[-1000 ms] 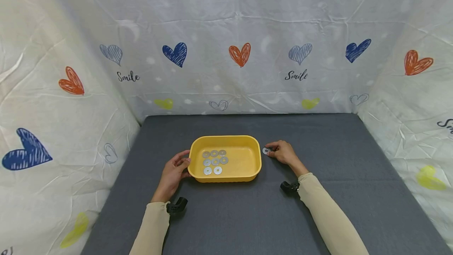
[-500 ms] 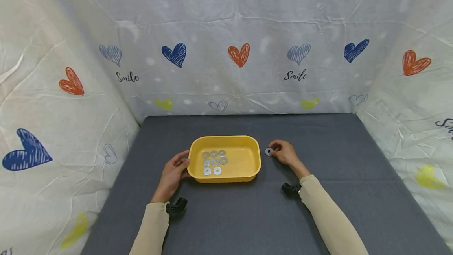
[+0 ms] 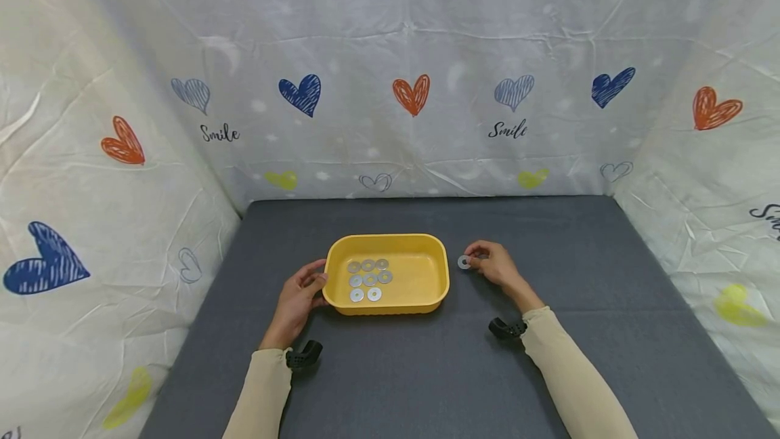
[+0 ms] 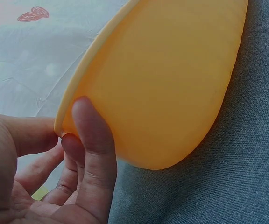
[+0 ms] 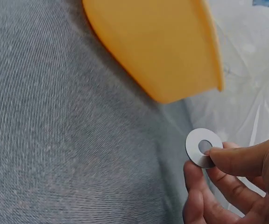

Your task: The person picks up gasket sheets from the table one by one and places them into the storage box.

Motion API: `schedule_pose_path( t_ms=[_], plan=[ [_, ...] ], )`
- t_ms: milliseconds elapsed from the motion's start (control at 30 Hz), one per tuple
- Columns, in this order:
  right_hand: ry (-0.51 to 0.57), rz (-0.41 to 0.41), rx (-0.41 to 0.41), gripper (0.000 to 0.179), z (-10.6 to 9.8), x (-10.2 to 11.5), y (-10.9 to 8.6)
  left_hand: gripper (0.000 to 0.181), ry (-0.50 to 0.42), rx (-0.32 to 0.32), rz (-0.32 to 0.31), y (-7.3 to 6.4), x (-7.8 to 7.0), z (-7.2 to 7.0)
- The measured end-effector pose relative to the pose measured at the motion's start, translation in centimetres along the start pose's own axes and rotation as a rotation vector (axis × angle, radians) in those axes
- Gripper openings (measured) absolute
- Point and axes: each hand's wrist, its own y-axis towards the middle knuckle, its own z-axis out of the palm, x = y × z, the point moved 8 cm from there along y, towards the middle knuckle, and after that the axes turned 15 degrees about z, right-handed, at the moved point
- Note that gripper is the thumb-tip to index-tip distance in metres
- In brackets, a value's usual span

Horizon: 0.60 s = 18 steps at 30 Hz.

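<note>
A yellow plastic tray (image 3: 420, 276) sits on the dark grey cloth, and several flat metal washers (image 3: 370, 280) lie in rows in its left half. At the tray's left end my left hand (image 3: 297, 298) grips the rim; the left wrist view shows thumb and fingers on both sides of the tray's edge (image 4: 85, 65). Just beyond the right end, my right hand (image 3: 495, 264) pinches a single washer (image 3: 463, 262) between thumb and fingers. In the right wrist view that washer (image 5: 194, 148) is tilted, its hole facing the camera, apart from the tray (image 5: 167, 56).
Grey cloth (image 3: 390, 371) covers the table. A white curtain (image 3: 365, 32) printed with hearts hangs behind the table and along both sides. Each wrist wears a black strap device, one on the left (image 3: 305, 355) and one on the right (image 3: 507, 328).
My right hand has drawn slightly rightward, away from the tray, with the washer still pinched. The left hand, the tray and the washers inside it look unmoved.
</note>
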Motion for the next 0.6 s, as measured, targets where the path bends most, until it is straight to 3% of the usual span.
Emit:
schedule_pose_path(
  t_ms=[333,600],
  plan=[
    [0.007,-0.025,-0.033,0.012,-0.8,1.1,-1.4,0.044,-0.006,0.001,0.001,0.0,0.0,0.0],
    [0.075,0.009,0.018,0.017,-1.0,1.7,-2.4,0.044,-0.006,-0.003,-0.011,-0.1,0.0,0.0]
  ],
)
